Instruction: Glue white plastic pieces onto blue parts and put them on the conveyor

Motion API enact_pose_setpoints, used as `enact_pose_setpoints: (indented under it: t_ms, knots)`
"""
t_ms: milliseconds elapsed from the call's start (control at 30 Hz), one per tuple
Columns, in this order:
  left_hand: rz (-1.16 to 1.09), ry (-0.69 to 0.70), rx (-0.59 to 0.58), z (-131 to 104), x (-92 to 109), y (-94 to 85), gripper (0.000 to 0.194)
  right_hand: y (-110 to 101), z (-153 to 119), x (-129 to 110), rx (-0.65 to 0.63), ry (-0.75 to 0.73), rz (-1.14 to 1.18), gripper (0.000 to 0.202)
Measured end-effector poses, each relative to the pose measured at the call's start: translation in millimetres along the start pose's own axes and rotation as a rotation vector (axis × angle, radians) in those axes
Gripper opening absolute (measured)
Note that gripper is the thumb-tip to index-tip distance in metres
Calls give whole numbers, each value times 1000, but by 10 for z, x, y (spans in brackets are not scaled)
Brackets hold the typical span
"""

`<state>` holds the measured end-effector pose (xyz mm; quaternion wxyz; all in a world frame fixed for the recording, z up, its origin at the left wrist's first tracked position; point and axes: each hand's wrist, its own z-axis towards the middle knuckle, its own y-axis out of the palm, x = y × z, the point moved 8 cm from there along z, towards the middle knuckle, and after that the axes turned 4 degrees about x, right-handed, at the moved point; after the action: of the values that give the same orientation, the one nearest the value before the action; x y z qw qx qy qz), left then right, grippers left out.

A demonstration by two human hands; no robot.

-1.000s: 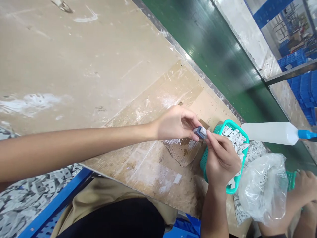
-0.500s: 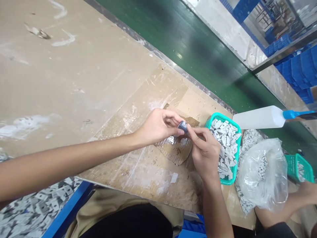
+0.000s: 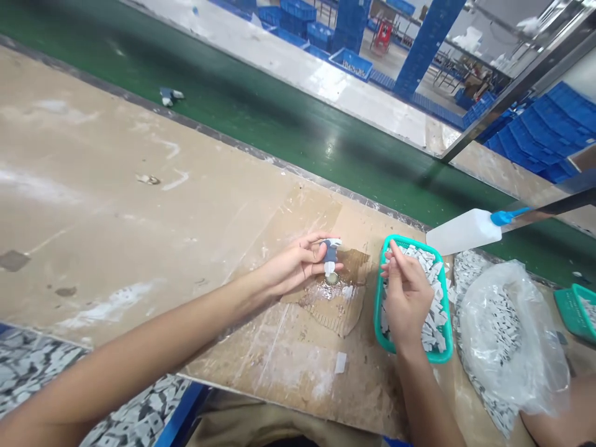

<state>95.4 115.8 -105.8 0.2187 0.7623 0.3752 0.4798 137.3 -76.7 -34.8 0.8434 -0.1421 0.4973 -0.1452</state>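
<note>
My left hand (image 3: 298,264) pinches a small dark blue-grey plastic part (image 3: 330,251) with white pieces at its top and bottom. It holds the part over a brown cardboard scrap (image 3: 342,318) whose surface is wet and shiny. My right hand (image 3: 410,295) is over the green basket (image 3: 378,316), index finger stretched forward and the other fingers partly curled. Nothing shows between its fingertips. Small white and grey plastic pieces (image 3: 435,316) fill the basket beneath that hand.
A white bottle with a blue nozzle (image 3: 465,233) lies behind the basket. To the right are a clear plastic bag (image 3: 535,347) of small pieces, another green basket (image 3: 565,310) and a co-worker's arm (image 3: 563,397). A green belt (image 3: 261,130) runs behind the table; a similar part (image 3: 170,96) lies on it.
My right hand has left the part and moved right, over the basket. My left hand keeps the part, now turned with white pieces showing at both ends. The camera view has tilted up.
</note>
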Motion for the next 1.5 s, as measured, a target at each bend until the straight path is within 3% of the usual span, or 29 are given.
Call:
enact_pose_setpoints:
  t_ms: [167,300,433,500,600,700,800,900,1033,1200,1367,1500]
  knots:
    - [-71,-11,102,29,23,-77,36,-41,6,40,29,132,49,34]
    - [-52,-51,159,40,6,-106,38,-201,45,78,148,223,70,40]
    - [-31,-75,213,26,4,-119,39,-519,190,130,307,191,10,43]
    - [-28,-57,239,33,32,-125,43,-659,286,123,323,120,-84,40]
    - [-26,28,271,92,142,-149,45,-698,390,41,195,-35,-264,35]
    - [-78,151,314,191,339,-238,43,-474,354,-3,-140,-122,-379,30]
    - [-141,239,360,280,565,-391,41,-237,191,102,-469,-34,-481,26]
    - [-169,266,369,331,749,-531,40,-140,59,235,-639,95,-575,30]
    - [-269,291,330,375,886,-639,39,-109,22,283,-719,119,-630,32]
    - [-400,295,213,569,1029,-573,47,-84,-26,270,-797,72,-633,35]
    - [-410,361,194,854,1243,-501,42,-50,-61,275,-777,47,-714,37]
    - [-416,409,166,960,1269,-525,32,-56,-19,292,-735,128,-660,34]
